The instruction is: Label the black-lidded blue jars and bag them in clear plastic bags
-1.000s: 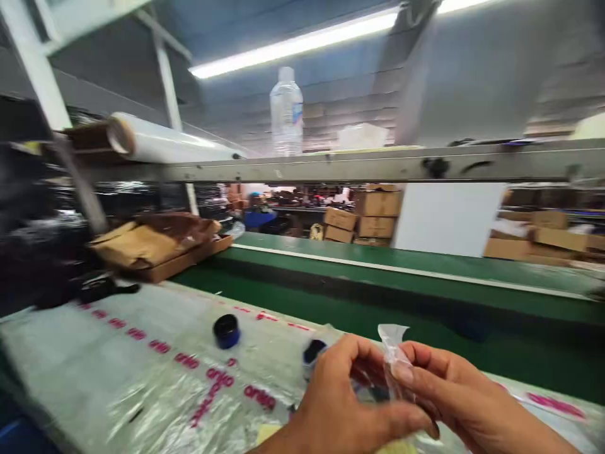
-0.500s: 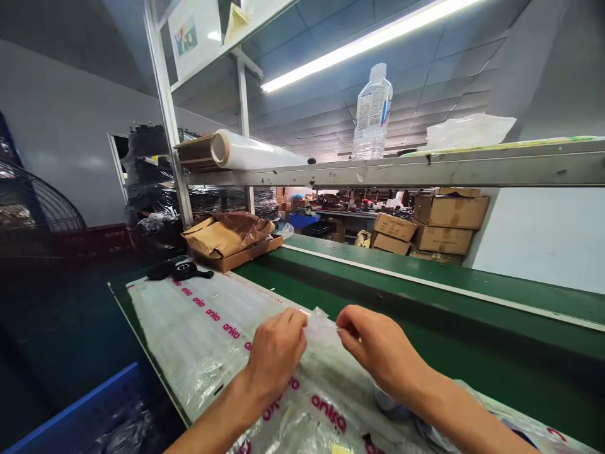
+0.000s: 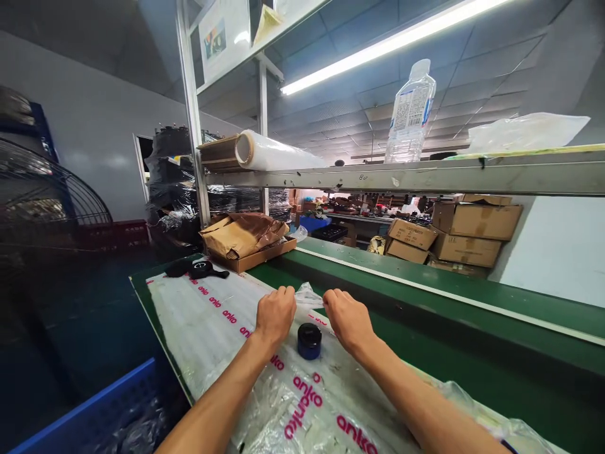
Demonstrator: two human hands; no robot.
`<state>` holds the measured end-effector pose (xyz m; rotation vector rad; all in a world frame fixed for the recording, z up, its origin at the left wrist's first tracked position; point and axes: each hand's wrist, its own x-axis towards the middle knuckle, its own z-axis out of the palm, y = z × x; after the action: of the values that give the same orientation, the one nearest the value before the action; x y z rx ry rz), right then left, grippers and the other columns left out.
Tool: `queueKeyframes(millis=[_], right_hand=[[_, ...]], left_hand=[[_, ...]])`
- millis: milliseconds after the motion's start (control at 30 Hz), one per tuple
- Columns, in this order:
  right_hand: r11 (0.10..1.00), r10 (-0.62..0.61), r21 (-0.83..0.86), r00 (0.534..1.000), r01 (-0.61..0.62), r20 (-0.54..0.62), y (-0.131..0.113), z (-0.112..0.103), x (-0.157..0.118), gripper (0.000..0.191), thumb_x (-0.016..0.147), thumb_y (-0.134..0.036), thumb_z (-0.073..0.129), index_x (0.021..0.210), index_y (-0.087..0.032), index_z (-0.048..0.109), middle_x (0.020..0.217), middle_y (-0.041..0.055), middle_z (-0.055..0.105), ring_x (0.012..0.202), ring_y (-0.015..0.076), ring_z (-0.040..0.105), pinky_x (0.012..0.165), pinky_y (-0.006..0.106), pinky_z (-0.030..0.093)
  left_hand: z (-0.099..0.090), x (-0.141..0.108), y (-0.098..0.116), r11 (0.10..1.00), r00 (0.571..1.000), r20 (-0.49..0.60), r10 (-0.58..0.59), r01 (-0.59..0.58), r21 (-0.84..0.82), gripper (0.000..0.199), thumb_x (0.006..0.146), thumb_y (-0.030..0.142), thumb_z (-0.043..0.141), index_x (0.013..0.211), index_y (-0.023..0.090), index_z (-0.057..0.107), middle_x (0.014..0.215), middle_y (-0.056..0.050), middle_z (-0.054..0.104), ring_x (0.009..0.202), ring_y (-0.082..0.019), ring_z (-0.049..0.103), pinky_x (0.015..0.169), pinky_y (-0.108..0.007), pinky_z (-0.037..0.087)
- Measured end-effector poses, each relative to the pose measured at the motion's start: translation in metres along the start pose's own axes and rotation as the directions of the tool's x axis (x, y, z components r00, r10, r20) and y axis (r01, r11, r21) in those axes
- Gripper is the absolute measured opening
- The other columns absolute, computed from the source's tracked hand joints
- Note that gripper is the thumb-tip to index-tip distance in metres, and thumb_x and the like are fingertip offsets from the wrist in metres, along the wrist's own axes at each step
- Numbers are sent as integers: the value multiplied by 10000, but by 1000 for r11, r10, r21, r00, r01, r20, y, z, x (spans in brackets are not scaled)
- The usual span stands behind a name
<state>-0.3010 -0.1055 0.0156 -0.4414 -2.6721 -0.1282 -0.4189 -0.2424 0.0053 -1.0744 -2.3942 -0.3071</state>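
Between my two hands a small clear plastic bag [image 3: 309,296] is held up over the work surface. My left hand [image 3: 275,315] has its fingers closed on the bag's left side. Opposite it, my right hand [image 3: 348,318] pinches the right side. Just below the bag, a short round black and dark blue container [image 3: 309,341] stands upright between my wrists, touching neither hand. Under it lies a plastic-covered sheet [image 3: 189,315] printed with pink "anko" lettering.
A black paddle-shaped item [image 3: 203,270] lies at the sheet's far end, near an open cardboard tray [image 3: 255,255] with brown paper. A green conveyor belt [image 3: 425,340] runs behind. Overhead, a metal shelf [image 3: 425,181] carries a plastic bottle [image 3: 410,116] and film roll [image 3: 278,152]. A blue crate [image 3: 89,413] sits lower left.
Both hands have moved farther from me with the plastic bag still between them. The round container now shows between my wrists. The whole view has shifted a little, moving the scene rightward.
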Motion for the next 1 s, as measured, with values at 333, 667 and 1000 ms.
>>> queueKeyframes(millis=[333,667,1000], right_hand=[[989,62,127,989,-79,131,-2,31,-30,178,985,-251,501,1004,-217,675,1014,53,729,914,208,704,706,282,441],[986,-159,83,966,145,203,-5,19,-52,225,944,-138,479,976,-201,692,1071,78,708,982,234,663,781,295,478],[941,-327,153,928,302,179,1,59,-56,165,814,-134,499,743,-190,637,829,157,716,789,295,686,742,383,495]], left_hand=[[22,-46,-11,967,996,91,-11,34,-251,98,927,197,584,836,224,609,825,27,709,763,-165,671,642,-255,389],[18,-69,-13,901,968,101,229,-172,-399,177,891,93,502,901,207,636,928,-25,677,869,-207,652,776,-303,473],[26,-75,-6,905,948,262,181,-57,-421,107,863,147,557,855,184,658,981,-76,709,982,-264,648,887,-370,490]])
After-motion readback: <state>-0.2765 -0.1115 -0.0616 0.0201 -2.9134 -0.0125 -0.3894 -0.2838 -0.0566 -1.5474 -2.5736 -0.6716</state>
